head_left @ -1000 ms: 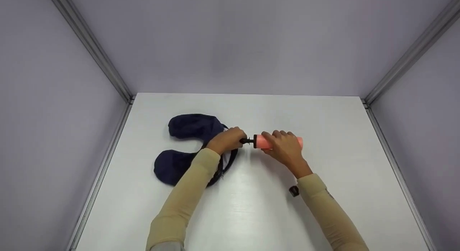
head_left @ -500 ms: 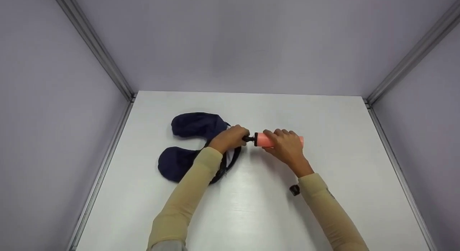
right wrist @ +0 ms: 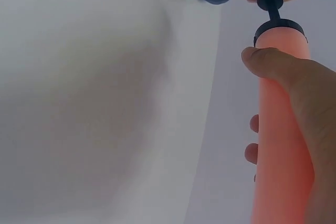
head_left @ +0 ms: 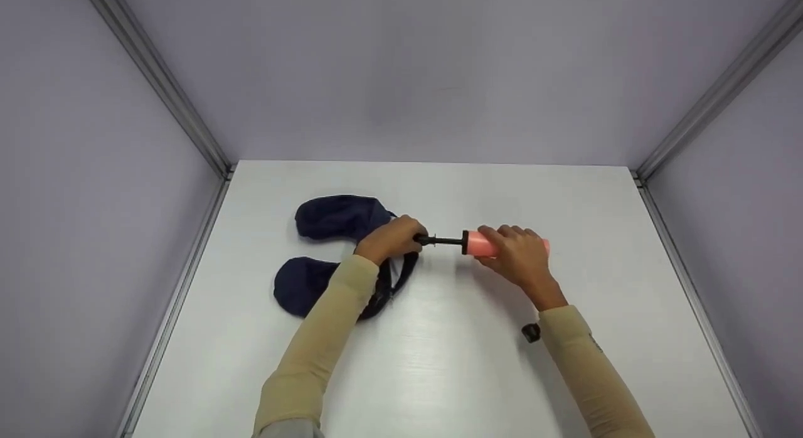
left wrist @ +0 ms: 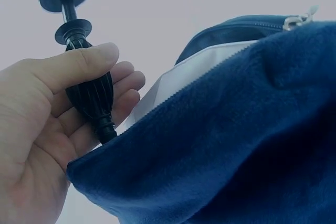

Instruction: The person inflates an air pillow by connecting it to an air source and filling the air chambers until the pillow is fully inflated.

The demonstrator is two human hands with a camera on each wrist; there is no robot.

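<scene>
Navy fleece of the pillow (head_left: 326,250) hides the nozzle tip where it enters. The right hand (head_left: 517,256), clenched round the pink pump (head_left: 480,243), has drawn it rightward, baring more black rod (head_left: 442,241). The left hand (head_left: 392,237) grasps the nozzle (left wrist: 89,90) beside the pillow on the desk (head_left: 439,363).

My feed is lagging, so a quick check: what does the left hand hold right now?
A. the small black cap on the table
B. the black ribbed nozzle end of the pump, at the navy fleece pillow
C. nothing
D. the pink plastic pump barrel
B: the left hand pinches the black ribbed nozzle at the navy fleece pillow; the right hand grips the pink barrel.
</scene>
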